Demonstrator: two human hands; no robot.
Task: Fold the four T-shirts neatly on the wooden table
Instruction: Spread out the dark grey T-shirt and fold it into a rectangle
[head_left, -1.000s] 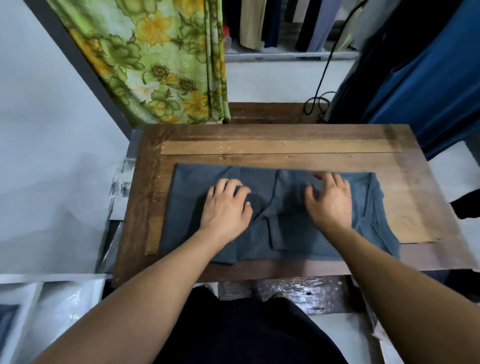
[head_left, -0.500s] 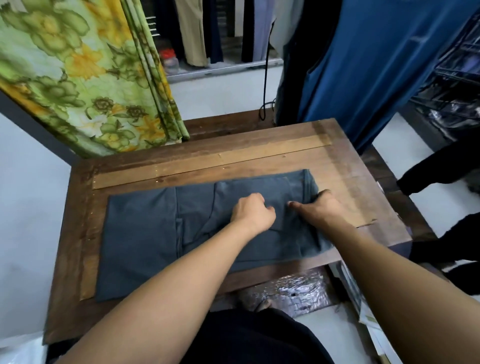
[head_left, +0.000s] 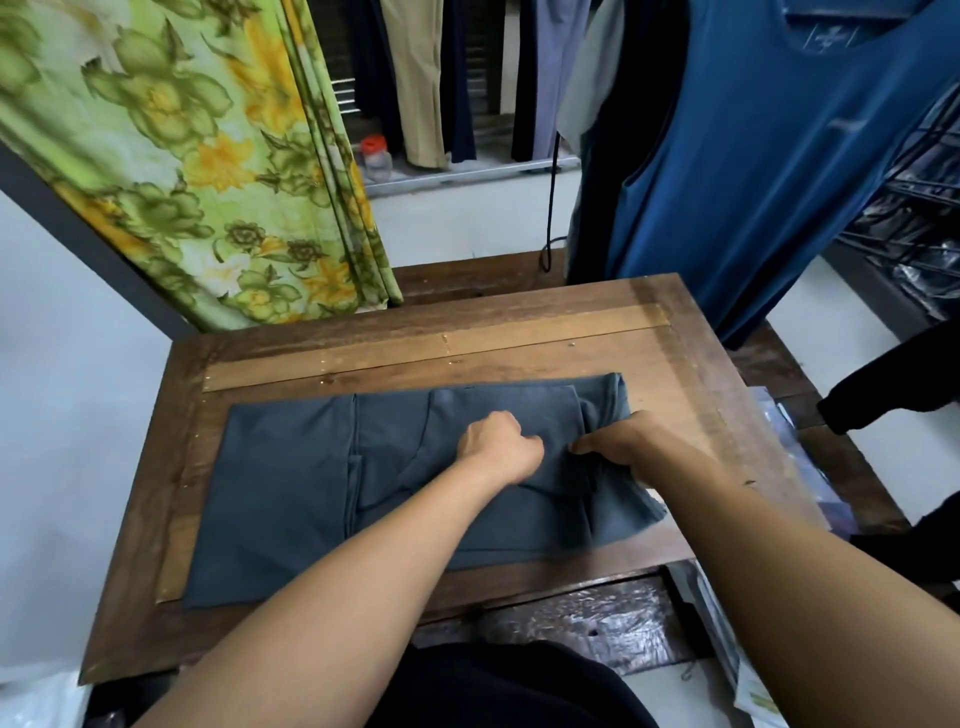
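A dark grey-blue T-shirt (head_left: 291, 488) lies flat across the wooden table (head_left: 519, 338), its sides folded in to make a long strip. My left hand (head_left: 498, 444) is curled on the cloth near the strip's right part. My right hand (head_left: 618, 441) pinches the shirt's right end, where the fabric is bunched and slightly raised. The two hands sit close together, almost touching. Only this one shirt lies on the table.
A green and yellow floral curtain (head_left: 208, 156) hangs behind the table's left corner. A blue sleeveless top (head_left: 779, 156) and other garments hang at the back right. A black cable (head_left: 550, 208) drops to the table's far edge. Plastic-wrapped items (head_left: 727, 623) lie right of the table.
Both hands shifted from flat on the middle of the shirt to its right end and curled onto the cloth. The camera swung right and upward.
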